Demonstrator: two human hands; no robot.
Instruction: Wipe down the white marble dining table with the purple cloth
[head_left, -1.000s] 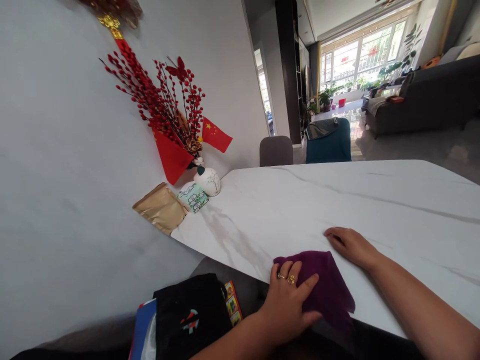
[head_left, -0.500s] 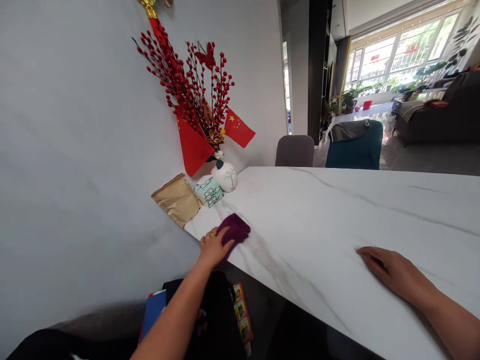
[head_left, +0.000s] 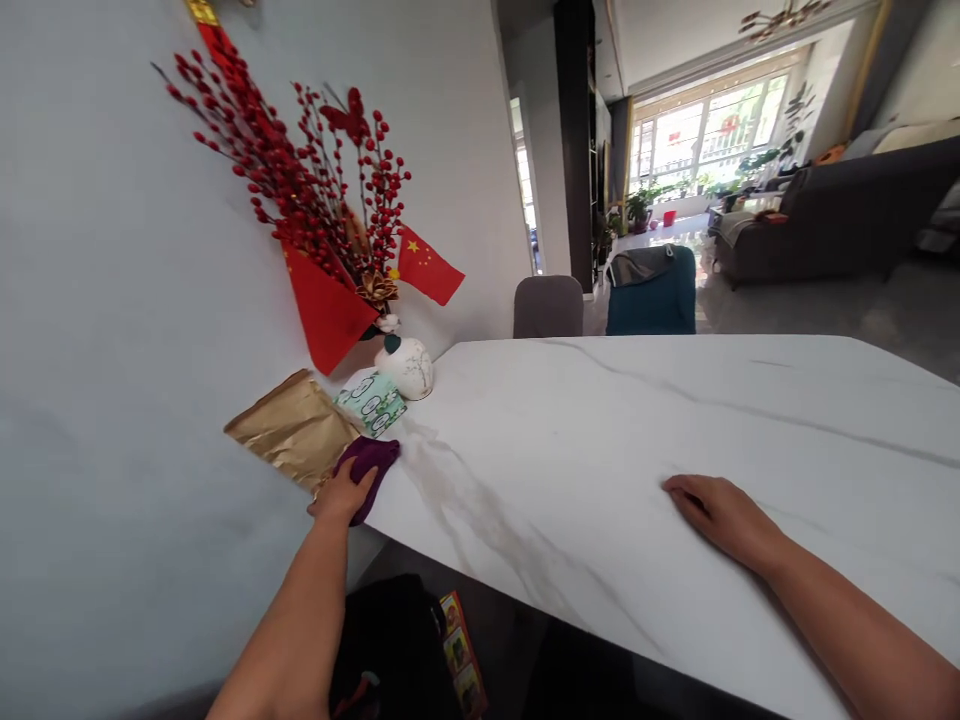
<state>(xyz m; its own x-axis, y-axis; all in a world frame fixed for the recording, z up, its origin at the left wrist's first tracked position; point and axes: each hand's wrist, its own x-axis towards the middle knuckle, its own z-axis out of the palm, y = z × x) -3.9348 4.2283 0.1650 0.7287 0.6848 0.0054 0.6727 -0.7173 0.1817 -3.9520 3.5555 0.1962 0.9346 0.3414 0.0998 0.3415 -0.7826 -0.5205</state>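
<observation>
My left hand [head_left: 341, 493] presses on a dark purple cloth [head_left: 377, 458] at the left end of the white marbled table [head_left: 555, 450], its fingers bent over the fabric. Right beside the cloth are a brown paper bag [head_left: 296, 428], leaning by the wall, and a green and white patterned tissue box [head_left: 379, 402]. Farther right along the tabletop rests my right hand [head_left: 716, 512], loosely closed, thumb near the fingers, with nothing visible in it.
A white vase [head_left: 411, 368] holding red berry branches [head_left: 300, 180] and small red flags [head_left: 429, 267] stands behind the tissue box. Beyond the table's far edge are a grey chair [head_left: 548, 307] and a blue chair [head_left: 652, 300]. A dark bag [head_left: 394, 640] lies below the near edge.
My left hand has slid the purple cloth along the table to the left, up against the paper bag and near the tissue box. The view has turned right; my right hand keeps its pose.
</observation>
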